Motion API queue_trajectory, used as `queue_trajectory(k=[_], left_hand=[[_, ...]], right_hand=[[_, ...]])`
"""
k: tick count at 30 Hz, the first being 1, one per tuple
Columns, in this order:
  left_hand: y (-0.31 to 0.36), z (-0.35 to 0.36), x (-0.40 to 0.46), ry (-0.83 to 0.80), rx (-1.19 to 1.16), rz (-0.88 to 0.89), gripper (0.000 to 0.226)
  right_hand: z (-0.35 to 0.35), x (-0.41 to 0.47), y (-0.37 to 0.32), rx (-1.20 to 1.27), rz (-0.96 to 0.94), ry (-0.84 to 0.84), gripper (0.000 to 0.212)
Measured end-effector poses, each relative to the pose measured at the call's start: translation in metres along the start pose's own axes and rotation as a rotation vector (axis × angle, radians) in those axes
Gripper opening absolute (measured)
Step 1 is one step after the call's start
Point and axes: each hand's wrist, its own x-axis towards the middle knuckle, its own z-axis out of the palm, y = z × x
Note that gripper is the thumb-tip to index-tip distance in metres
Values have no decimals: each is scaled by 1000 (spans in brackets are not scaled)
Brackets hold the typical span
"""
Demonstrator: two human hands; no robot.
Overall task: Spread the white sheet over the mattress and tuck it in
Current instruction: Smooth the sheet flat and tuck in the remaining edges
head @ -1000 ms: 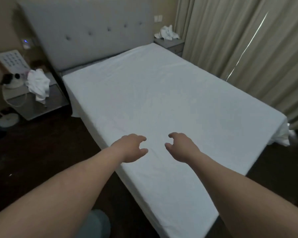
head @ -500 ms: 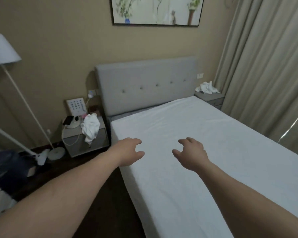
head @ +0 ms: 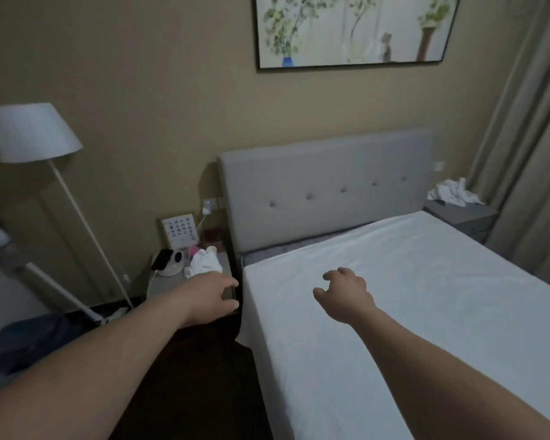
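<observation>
The white sheet (head: pixel 426 296) lies flat over the mattress and hangs down its left side. A strip of bare grey mattress (head: pixel 267 254) shows between the sheet's top edge and the grey headboard (head: pixel 324 188). My right hand (head: pixel 345 292) hovers over the sheet near its head-end left corner, fingers curled and apart, holding nothing. My left hand (head: pixel 211 296) reaches just left of the bed's edge, beside that corner, fingers apart and empty.
A grey nightstand (head: pixel 162 285) with a white cloth, a phone and small items stands left of the bed. A white floor lamp (head: pixel 32 131) leans at far left. A second nightstand (head: pixel 464 217) with white cloth sits at right, beside curtains (head: pixel 527 154). The floor is dark.
The view has swung up and toward the head of the bed. Both hands have moved toward the sheet's head-end left corner; the left hand is now off the mattress edge.
</observation>
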Motion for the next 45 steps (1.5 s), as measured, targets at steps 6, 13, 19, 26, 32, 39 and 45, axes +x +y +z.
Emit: queue_trajectory(k=[6,13,19,26,32,39,45], left_hand=[[-94,-39,89,9,-33,-30,58],[-230,-49,239,-96,-41,67,61],[-296,-69,362,-172,-4,116,62],[-301,-49,529,-219,40,261,55],[-313,-6,626,-392,53,286,44],[-318,60,764,-486,41,332,32],[-342,189,876,-513,21,356,30]], right_hand=[[32,106,-97,-8,-93,-8,58],[117,233,-187,74,58,-11,53],[147,307,-228,33,115,-80,55],[189,444,-214,100,279,-100,55],[249,528,-202,218,452,-238,56],[312,601,-192,287,562,-317,55],[424,659,-177,387,744,-316,52]])
